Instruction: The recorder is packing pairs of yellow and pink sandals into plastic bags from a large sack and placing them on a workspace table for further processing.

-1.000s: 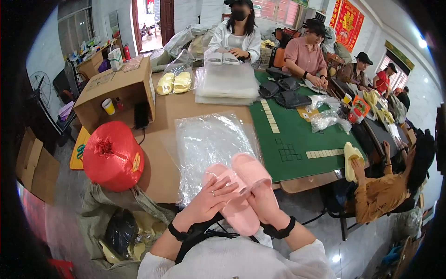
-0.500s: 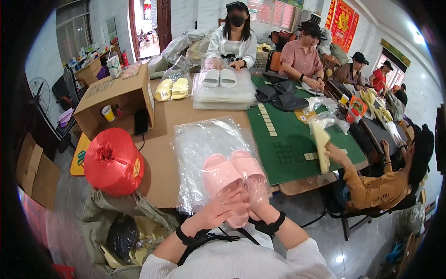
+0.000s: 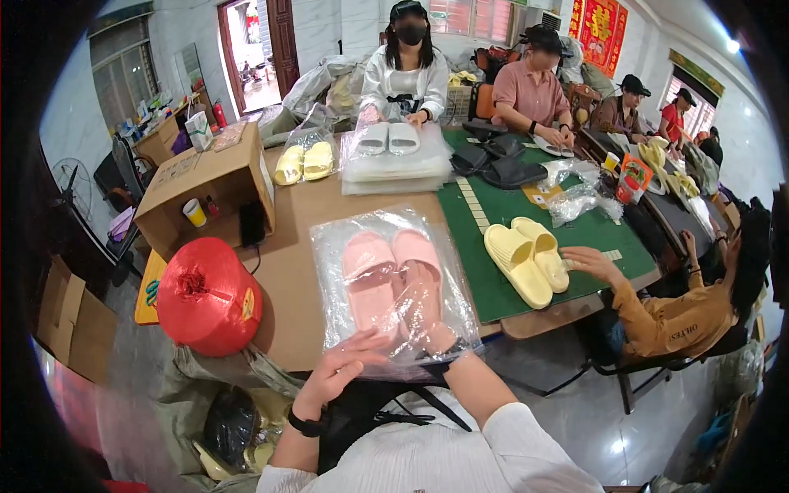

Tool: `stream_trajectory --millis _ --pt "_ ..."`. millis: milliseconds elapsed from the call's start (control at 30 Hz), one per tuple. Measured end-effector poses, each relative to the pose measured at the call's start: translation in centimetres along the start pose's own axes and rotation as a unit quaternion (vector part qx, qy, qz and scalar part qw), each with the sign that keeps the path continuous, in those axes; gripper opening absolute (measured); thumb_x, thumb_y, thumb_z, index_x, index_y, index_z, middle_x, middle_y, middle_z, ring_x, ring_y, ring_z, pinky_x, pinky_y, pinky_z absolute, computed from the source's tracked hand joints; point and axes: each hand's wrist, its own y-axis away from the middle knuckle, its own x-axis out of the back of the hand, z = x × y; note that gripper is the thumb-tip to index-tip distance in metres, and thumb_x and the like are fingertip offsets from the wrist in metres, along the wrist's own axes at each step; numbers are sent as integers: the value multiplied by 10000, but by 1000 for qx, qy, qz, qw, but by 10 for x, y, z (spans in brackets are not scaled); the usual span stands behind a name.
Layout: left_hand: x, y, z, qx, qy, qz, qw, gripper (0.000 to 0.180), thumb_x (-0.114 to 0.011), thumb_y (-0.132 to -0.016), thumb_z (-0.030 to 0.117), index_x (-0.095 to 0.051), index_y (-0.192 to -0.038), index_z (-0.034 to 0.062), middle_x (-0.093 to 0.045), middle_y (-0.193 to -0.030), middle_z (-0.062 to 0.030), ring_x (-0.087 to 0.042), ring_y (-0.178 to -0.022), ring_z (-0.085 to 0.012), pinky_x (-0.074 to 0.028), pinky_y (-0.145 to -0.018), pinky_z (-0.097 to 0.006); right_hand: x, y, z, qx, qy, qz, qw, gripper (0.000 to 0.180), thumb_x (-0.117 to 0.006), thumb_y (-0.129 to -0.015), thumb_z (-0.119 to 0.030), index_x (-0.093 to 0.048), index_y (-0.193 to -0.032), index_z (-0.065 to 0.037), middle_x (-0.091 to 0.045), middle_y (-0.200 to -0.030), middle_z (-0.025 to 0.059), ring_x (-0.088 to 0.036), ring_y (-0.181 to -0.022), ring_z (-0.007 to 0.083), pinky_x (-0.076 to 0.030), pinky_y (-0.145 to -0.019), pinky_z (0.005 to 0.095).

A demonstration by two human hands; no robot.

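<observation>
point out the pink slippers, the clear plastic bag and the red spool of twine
pink slippers (image 3: 371,267), head view, left slipper's strap
clear plastic bag (image 3: 329,316), head view, left margin beside the slippers
red spool of twine (image 3: 215,308), head view, its front side

a white garment with long sleeves is worn, the cuffs pushed back so that both forearms are left bare. a black band is worn around the wrist of the left hand (image 3: 343,370). a second dark band is seen at the wrist of the right hand (image 3: 423,308). a black strap is seen lying across the white cloth at the chest.
</observation>
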Motion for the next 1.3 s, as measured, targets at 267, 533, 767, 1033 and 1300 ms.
stream_trajectory --millis 267,533,767,1033,1300 --pt "13 43 -22 96 -95 154 979 338 -683 -854 121 -692 -1183 46 -560 -1404 -162 -500 -1316 -327 -351 -1121 -432 52 101 2 196 -70 -26 978 391 -689 -851 -107 -613 -1227 -32 -633 -1177 197 -588 -1131 380 -493 -929 431" --pt "-4 30 -48 145 -260 217 930 842 -866 -710 239 -459 -1430 82 -344 -1543 -225 -405 -1381 -380 -388 -1088 -449 90 119 19 35 -98 -144 984 482 -740 -799 -82 -607 -1259 -25 -630 -1209 239 -586 -1136 434 -491 -945 454" --pt "-16 26 -63 177 -235 294 909 714 -775 -799 115 -465 -1439 51 -575 -1321 -177 -592 -1059 -254 -497 -875 -335 33 114 27 118 76 -38 989 660 -772 -791 -205 -510 -1339 55 -502 -1341 267 -493 -1204 460 -416 -1023 520" --pt "-16 25 -75 162 -327 279 888 574 -649 -802 -10 -563 -1363 74 -652 -1024 -179 -602 -917 -333 -499 -836 -413 20 106 22 133 42 -13 990 520 -785 -737 -244 -601 -1157 2 -530 -1232 301 -548 -1051 456 -491 -865 530" --pt "-16 22 -65 154 -328 269 893 600 -624 -793 -42 -551 -1374 91 -659 -989 -168 -604 -934 -343 -497 -843 -420 3 106 23 114 117 -26 986 416 -770 -754 -240 -608 -1079 -37 -496 -1261 322 -544 -1054 461 -495 -862 535"
